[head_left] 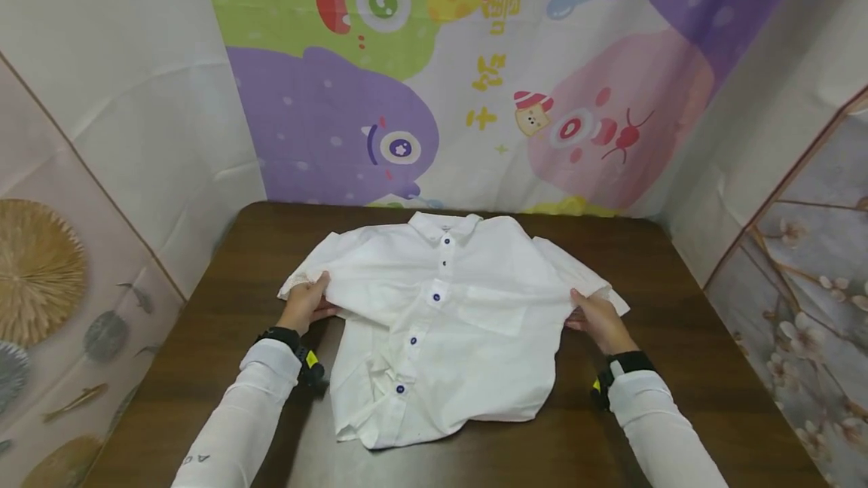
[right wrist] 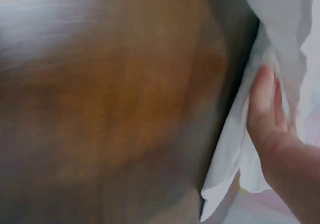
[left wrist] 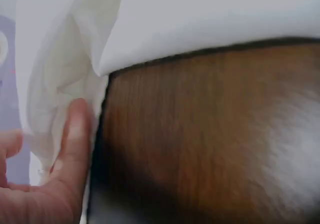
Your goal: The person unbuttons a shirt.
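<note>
A white short-sleeved shirt (head_left: pixel 488 352) with dark blue buttons is spread front up on the brown table, collar at the far side. My left hand (head_left: pixel 307 303) pinches the sleeve on the left near its underside. In the left wrist view the thumb (left wrist: pixel 76 139) lies along the white cloth. On the other side, my right hand (head_left: pixel 600 316) pinches the opposite sleeve, and the right wrist view shows its thumb (right wrist: pixel 261 97) against the fabric. Creases bunch at the shirt's lower left front. Fingertips under the cloth are partly hidden.
The brown wooden table (head_left: pixel 685 367) runs up to a hanging cloth (head_left: pixel 475 164) printed with cartoon monsters. Pale patterned curtains (head_left: pixel 115 119) stand along both sides. Each wrist wears a black strap with a small camera (head_left: pixel 312 371).
</note>
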Tool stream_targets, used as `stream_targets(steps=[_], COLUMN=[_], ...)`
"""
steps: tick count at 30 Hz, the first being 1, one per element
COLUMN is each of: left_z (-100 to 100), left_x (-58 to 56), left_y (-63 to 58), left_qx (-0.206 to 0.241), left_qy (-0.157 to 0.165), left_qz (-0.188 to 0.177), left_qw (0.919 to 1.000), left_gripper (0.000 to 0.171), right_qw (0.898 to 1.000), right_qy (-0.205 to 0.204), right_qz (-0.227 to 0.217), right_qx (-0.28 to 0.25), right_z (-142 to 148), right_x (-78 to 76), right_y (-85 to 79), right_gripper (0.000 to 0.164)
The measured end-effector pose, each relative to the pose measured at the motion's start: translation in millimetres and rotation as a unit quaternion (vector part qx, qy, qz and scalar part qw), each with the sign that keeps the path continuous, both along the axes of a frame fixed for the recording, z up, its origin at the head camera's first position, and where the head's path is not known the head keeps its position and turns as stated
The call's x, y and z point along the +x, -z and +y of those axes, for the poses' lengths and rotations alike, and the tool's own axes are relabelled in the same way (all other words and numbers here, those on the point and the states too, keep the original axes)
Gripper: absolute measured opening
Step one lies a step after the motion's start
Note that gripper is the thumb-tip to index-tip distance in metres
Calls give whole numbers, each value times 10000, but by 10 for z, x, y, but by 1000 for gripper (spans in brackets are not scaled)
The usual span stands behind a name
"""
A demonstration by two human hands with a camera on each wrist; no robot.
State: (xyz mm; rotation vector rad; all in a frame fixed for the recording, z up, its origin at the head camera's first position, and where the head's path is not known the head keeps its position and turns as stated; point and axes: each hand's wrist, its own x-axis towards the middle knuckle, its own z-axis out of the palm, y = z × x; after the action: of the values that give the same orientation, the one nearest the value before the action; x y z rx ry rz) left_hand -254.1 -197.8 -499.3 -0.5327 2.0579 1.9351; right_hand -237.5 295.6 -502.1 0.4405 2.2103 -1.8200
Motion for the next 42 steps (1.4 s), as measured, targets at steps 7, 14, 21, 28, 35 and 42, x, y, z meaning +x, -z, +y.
stream_targets(steps=[7,14,21,28,35,42], left_z=[65,270,288,164,70,111], left_x=[247,425,494,600,721,829], left_y=[89,93,128,184,163,49], left_qx=[-368,-1344,-1952,-2868,-4440,-4090], left_qy=[1323,1139,420,451,1526,2189], left_qz=[104,640,807,961,1011,1865], left_qw=[9905,9823,9765,9521,8772,8660], left_gripper=[68,42,23,18,15,13], right_qw=[9896,9873,9952,9902,9804,9806], right_qy=[-921,-749,-18,351,-390,-1345], right_qz=[-500,-216,63,505,135,-575], right_qx=[987,1385,975,1250,1928,1303], right_z=[-249,-449,-446,-348,-290,-138], right_x=[444,662,724,766,821,981], right_y=[-35,-50,-109,-193,-88,-56], right_gripper=[44,30,36,31,35,62])
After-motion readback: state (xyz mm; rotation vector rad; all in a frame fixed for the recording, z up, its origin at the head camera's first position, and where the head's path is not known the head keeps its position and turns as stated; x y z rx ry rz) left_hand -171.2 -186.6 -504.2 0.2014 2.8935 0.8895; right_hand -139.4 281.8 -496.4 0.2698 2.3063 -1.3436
